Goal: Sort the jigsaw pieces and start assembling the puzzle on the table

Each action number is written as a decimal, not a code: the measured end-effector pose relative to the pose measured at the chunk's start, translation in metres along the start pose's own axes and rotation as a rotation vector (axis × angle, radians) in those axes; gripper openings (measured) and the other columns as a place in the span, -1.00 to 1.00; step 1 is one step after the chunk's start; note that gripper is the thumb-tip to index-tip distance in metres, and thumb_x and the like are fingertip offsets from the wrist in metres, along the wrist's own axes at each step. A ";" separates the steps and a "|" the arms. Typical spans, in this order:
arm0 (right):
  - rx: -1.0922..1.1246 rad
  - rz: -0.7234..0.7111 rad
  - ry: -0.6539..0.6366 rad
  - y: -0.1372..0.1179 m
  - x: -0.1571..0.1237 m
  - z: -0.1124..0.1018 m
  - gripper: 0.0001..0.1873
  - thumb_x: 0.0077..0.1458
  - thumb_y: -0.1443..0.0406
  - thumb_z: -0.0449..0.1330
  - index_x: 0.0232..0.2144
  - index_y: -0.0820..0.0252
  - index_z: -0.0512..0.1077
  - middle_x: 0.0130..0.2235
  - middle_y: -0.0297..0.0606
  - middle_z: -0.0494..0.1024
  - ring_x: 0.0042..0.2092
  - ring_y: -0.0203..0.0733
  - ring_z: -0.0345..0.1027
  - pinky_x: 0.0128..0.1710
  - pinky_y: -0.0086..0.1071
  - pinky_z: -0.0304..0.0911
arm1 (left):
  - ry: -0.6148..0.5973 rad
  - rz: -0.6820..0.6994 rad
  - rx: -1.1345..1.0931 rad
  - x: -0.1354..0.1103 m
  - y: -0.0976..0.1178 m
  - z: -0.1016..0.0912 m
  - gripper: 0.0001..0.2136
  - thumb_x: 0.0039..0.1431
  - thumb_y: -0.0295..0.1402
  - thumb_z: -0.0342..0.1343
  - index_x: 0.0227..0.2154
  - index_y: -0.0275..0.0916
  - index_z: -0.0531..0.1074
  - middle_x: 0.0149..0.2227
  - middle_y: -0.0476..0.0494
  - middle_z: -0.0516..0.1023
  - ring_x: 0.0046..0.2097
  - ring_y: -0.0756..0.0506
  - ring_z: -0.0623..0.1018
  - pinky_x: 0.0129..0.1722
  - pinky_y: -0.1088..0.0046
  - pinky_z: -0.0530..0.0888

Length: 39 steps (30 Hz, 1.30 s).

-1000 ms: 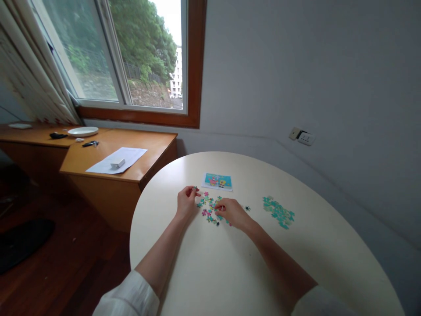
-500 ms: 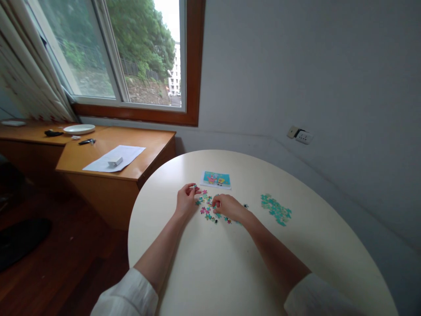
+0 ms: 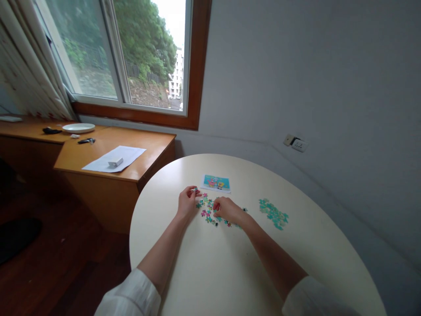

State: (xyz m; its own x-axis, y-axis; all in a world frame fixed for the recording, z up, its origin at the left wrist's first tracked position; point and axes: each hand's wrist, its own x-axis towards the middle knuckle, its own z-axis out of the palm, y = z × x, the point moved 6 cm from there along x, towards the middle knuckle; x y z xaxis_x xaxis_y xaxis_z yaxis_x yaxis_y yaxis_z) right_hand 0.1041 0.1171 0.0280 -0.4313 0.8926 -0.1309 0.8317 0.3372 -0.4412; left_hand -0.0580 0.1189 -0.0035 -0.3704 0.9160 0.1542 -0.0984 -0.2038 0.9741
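My left hand [image 3: 188, 202] is closed in a pinch on a small puzzle piece [image 3: 196, 190], left of a loose pile of colourful jigsaw pieces [image 3: 206, 213]. Over the right part of that pile is my right hand [image 3: 226, 209], fingers curled down among the pieces. Whether a piece sits between its fingertips is hidden. Behind the pile lies a picture card [image 3: 217, 183] with a pink and a yellow cartoon figure on turquoise. A second group of pieces, mostly turquoise and pale green [image 3: 273, 213], is spread flat to the right of my right hand.
The round white table [image 3: 204, 272] carries all the pieces. At the left, a wooden desk [image 3: 158, 142] holds a paper sheet [image 3: 98, 163] with a small white box [image 3: 115, 162], a white plate [image 3: 79, 127] and small dark items. A wall with a socket [image 3: 299, 145] stands behind.
The view has shifted slightly, so the table sits a little lower in the picture. Both hands keep nearly the same place and pose over the pieces.
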 end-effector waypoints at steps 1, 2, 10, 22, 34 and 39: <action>0.007 0.003 0.005 0.001 0.001 0.000 -0.82 -0.24 0.41 0.30 -0.44 0.24 0.48 -0.43 -0.28 0.49 -0.40 -0.27 0.34 -0.45 -0.47 0.15 | 0.001 -0.005 -0.005 0.001 -0.001 0.000 -0.83 -0.05 -0.35 0.13 -0.37 -0.32 0.39 -0.47 -0.13 0.52 -0.40 -0.11 0.57 -0.39 0.40 0.42; 0.014 0.005 0.010 0.001 0.001 0.000 -0.80 -0.25 0.42 0.30 -0.43 0.24 0.47 -0.44 -0.29 0.48 -0.40 -0.28 0.33 -0.45 -0.48 0.14 | 0.002 -0.009 -0.012 0.001 -0.002 0.000 -0.83 -0.05 -0.36 0.13 -0.37 -0.32 0.40 -0.47 -0.14 0.52 -0.40 -0.11 0.57 -0.39 0.40 0.42; 0.131 -0.018 0.046 -0.003 -0.008 -0.003 -0.81 -0.24 0.43 0.26 -0.43 0.25 0.46 -0.52 -0.38 0.41 -0.51 -0.38 0.22 -0.53 -0.52 0.07 | -0.018 0.014 -0.013 0.001 -0.004 0.000 -0.80 -0.06 -0.30 0.13 -0.37 -0.29 0.37 -0.50 -0.10 0.51 -0.43 -0.08 0.55 -0.47 0.45 0.40; 0.457 0.051 0.134 0.053 -0.081 -0.020 -0.88 -0.18 0.32 0.21 -0.52 0.30 0.42 -0.64 -0.44 0.33 -0.56 -0.40 0.16 -0.55 -0.53 0.04 | -0.010 0.073 0.131 -0.002 0.009 -0.005 -0.78 -0.10 -0.25 0.11 -0.42 -0.30 0.38 -0.56 -0.03 0.44 -0.55 0.02 0.43 -0.52 0.50 0.34; 0.574 0.121 0.049 0.096 -0.130 -0.004 -0.83 -0.21 0.26 0.23 -0.62 0.32 0.48 -0.70 -0.38 0.37 -0.64 -0.44 0.04 -0.62 -0.51 -0.04 | -0.173 0.086 0.260 -0.065 0.020 0.016 -0.83 -0.15 -0.31 0.14 -0.48 -0.31 0.40 -0.63 -0.02 0.45 -0.59 0.01 0.40 -0.53 0.51 0.33; 0.559 0.117 0.081 0.093 -0.128 0.000 -0.88 -0.27 0.32 0.26 -0.62 0.32 0.49 -0.70 -0.41 0.37 -0.62 -0.43 0.09 -0.59 -0.52 -0.04 | -0.387 0.132 0.410 -0.111 0.021 0.038 -0.88 -0.15 -0.37 0.08 -0.55 -0.30 0.47 -0.59 -0.06 0.50 -0.50 -0.03 0.44 -0.43 0.47 0.34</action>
State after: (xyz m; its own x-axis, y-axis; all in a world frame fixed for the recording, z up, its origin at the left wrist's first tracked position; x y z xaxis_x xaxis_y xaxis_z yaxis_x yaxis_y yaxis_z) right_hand 0.2369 0.0344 0.0033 -0.3012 0.9419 -0.1487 0.5515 0.0449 -0.8330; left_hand 0.0160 0.0264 0.0058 0.0174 0.9675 0.2524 0.3205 -0.2445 0.9151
